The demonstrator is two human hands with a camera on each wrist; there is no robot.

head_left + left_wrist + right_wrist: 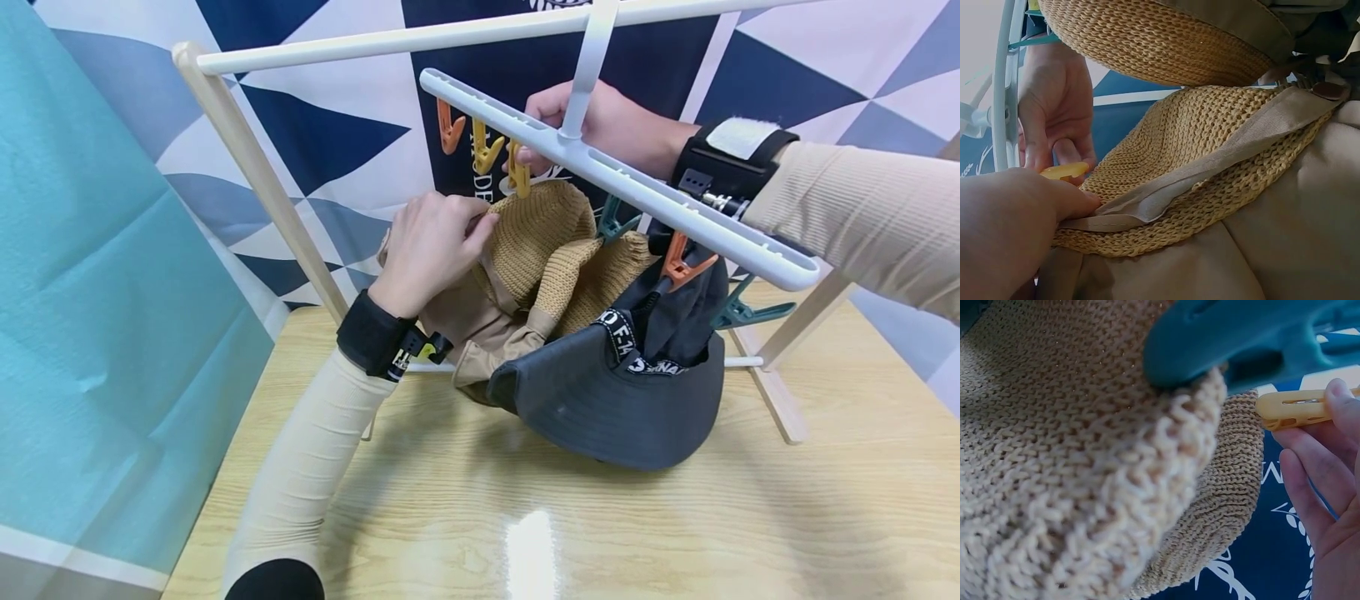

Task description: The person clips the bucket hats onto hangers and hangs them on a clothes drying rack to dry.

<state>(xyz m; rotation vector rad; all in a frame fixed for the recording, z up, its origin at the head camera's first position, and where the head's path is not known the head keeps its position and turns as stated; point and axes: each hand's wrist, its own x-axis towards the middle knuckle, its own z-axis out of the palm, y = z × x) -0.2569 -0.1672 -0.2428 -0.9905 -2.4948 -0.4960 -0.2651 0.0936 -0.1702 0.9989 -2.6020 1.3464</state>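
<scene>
A tan knitted hat with a beige cloth brim [525, 221] hangs beneath a pale blue clip hanger [675, 212]. At its left edge my left hand [427, 250] pinches the fabric between thumb and fingers; in the left wrist view the thumb lies by the inner band [1210, 165]. Behind the hanger bar, my right hand [618, 129] pinches a yellow clip [519, 173], whose tip is right at the hat's knitted edge. A teal clip [1241, 344] grips another part of the knit. Beside it a dark bucket hat [607, 408] hangs from the hanger.
Orange [450, 129] and yellow [486, 150] clips dangle at the hanger's left end. Another orange clip [681, 262] and a teal clip [750, 312] are by the dark hat. A white rail [390, 40] on a wooden frame [262, 183] stands over the wood-grain table [420, 517].
</scene>
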